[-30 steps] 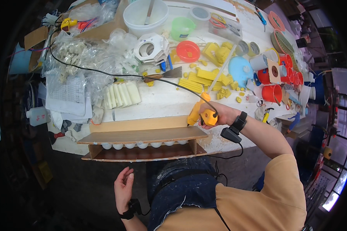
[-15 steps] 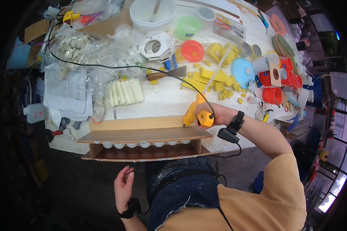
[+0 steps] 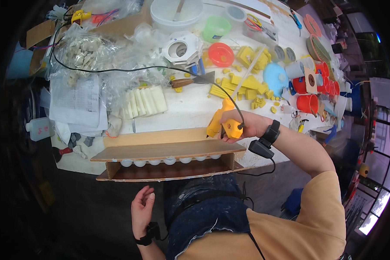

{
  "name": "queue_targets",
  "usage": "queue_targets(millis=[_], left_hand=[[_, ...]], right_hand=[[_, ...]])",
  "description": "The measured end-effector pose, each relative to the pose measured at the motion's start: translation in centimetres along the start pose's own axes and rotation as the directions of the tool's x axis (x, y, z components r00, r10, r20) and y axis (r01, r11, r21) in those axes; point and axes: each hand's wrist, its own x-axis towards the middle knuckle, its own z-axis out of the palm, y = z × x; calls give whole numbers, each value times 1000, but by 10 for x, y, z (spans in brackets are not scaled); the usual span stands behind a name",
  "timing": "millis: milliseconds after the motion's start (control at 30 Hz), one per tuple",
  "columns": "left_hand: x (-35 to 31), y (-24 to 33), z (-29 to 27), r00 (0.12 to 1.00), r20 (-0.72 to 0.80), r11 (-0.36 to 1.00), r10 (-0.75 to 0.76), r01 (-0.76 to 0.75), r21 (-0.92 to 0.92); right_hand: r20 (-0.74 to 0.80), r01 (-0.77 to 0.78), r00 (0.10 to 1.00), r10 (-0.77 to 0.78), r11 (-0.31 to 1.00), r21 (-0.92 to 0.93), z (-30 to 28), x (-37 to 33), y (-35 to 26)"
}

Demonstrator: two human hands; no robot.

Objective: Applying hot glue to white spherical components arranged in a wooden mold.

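Note:
My right hand (image 3: 235,125) is wrapped round the handle of a yellow hot glue gun (image 3: 216,122), with a long translucent glue stick (image 3: 248,71) rising from its back. The nozzle points down at the far edge of a long brown wooden shelf-like piece (image 3: 169,151), by a pale strip of board (image 3: 160,138). Under its top panel runs a row of white round knobs (image 3: 170,161). My left hand (image 3: 143,208) hangs below the table's front edge, holding nothing, its fingers loosely bent and slightly apart.
The gun's black cord (image 3: 130,69) crosses the table. Behind lie white slabs (image 3: 145,102), a scraper (image 3: 193,81), yellow foam-like chunks (image 3: 247,86), a red lid (image 3: 221,54) and a white bucket (image 3: 176,17). Red cups (image 3: 307,104) stand at right; papers (image 3: 76,102) and plastic bags lie left.
The view has shifted slightly, so the table things sit further right. Against the wooden piece, the glue gun has moved a little left. My left hand stays nearly still.

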Motion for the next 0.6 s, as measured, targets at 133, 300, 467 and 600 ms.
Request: queue_targets(millis=[133,300,467,600], left_hand=[[-8,25,0,999,45,996,10,-14,92],[-9,28,-1,996,75,991,50,-59,123],[-13,32,-7,993,72,983,91,-101,156],[-15,41,-25,988,140,981,65,-89,174]], right_hand=[[-61,57,997,-53,996,74,-3,-25,2],[-86,106,992,-96,986,125,-3,-37,8],[-178,94,982,-64,981,167,-1,-28,13],[-163,82,986,-41,965,249,-1,-14,22]])
